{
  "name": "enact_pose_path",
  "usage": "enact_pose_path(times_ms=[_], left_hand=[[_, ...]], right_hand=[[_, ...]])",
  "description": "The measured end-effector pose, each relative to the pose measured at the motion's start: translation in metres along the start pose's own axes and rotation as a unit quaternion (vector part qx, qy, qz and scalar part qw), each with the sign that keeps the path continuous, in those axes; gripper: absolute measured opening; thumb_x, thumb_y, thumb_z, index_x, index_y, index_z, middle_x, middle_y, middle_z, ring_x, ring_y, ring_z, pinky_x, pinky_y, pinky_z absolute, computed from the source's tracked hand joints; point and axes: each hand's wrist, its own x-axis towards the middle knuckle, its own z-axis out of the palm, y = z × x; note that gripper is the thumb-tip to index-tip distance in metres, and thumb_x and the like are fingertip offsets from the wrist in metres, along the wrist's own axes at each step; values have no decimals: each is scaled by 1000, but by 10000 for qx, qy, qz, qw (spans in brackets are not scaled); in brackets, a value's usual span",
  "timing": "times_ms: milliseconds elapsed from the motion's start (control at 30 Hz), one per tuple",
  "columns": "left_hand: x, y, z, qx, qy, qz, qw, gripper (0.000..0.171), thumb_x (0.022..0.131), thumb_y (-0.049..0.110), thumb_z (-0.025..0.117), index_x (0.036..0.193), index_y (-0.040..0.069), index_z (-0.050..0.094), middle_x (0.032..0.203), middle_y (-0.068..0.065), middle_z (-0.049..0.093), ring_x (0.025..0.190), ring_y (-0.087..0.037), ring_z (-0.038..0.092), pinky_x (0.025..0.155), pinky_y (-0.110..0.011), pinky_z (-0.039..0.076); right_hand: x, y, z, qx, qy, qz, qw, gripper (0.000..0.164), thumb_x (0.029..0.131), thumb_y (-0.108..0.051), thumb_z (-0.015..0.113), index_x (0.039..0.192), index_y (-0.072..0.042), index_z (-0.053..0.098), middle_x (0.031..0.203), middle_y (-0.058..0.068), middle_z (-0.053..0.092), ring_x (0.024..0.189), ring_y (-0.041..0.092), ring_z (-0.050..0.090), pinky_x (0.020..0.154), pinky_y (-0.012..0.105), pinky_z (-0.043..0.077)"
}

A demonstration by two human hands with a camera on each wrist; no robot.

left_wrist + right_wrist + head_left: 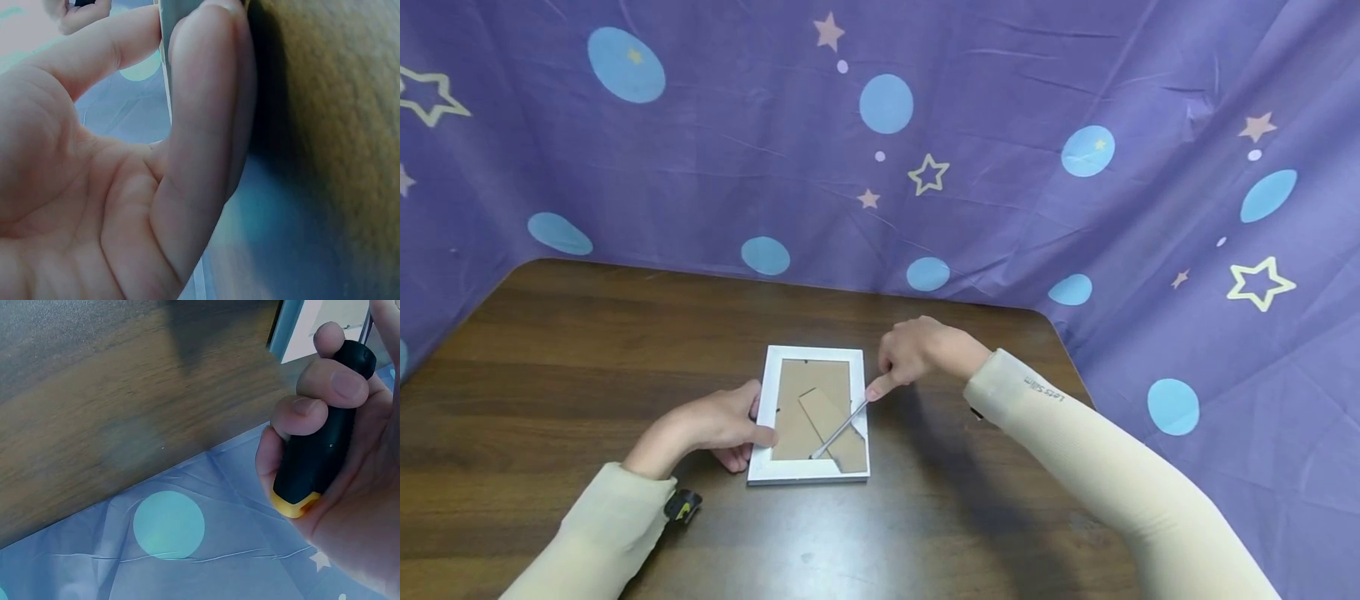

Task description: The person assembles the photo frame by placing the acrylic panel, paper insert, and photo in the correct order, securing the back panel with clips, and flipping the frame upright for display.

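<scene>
A white picture frame (763,432) lies back side up on the table, its brown backing board (793,379) and folded stand leg (829,408) showing. My left hand (718,423) grips the frame's left edge, thumb on top and fingers beneath; the left wrist view shows these fingers (203,94) close up. In my right hand (917,354) is a screwdriver (322,444) with a black and yellow handle, the fingers wrapped round it. Its metal shaft (842,427) slants over the backing, the tip at a small dark tab near the lower edge.
The brown wooden table (625,350) carries the frame near its middle. A purple curtain (985,100) with stars and blue dots hangs behind the table and along its sides. The right forearm in its pale sleeve (1097,467) crosses the table's right part.
</scene>
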Motion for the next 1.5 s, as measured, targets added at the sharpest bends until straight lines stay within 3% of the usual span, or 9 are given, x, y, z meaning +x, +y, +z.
enact_pose_path(times_ms=[600,833,1067,1200,1367,1500], left_hand=[[1,3,1,31,-61,27,10000,45,94,12,78,120,0,43,76,-16,65,58,-21,66,54,-33,64],[1,3,1,-31,-30,37,10000,45,94,11,78,118,0,43,75,-17,65,57,-21,65,53,-33,64],[2,4,-3,55,-40,131,9999,44,95,12,78,118,-1,42,75,-16,64,57,-20,65,53,-33,64],[2,4,-5,29,-16,152,9999,43,95,11,77,118,-1,42,74,-16,64,57,-20,65,52,-33,64],[2,3,-3,26,-18,127,9999,43,95,10,77,118,-1,42,74,-16,64,56,-20,65,52,-33,64],[1,0,0,-10,-31,67,10000,43,95,10,78,117,-1,42,73,-16,63,55,-20,64,51,-33,63]], right_hand=[[-7,4,4,203,-41,-33,9998,69,89,-85,55,88,-21,82,74,-14,67,84,12,61,78,37,54],[-5,1,2,272,-316,218,9989,76,89,-87,54,88,-15,82,76,-13,67,87,13,62,80,38,54],[0,2,4,596,-897,157,9941,85,94,-80,55,92,1,79,85,-1,71,79,14,56,78,33,50],[2,4,9,920,-1024,128,9904,84,96,-76,57,90,5,77,72,-1,63,72,13,51,77,30,47],[3,5,22,1536,-1236,278,9800,82,96,-73,62,93,8,77,59,-7,49,64,10,45,66,27,40],[-3,6,30,1577,-960,174,9827,80,95,-75,60,87,3,77,67,-6,58,70,11,50,69,28,44]])
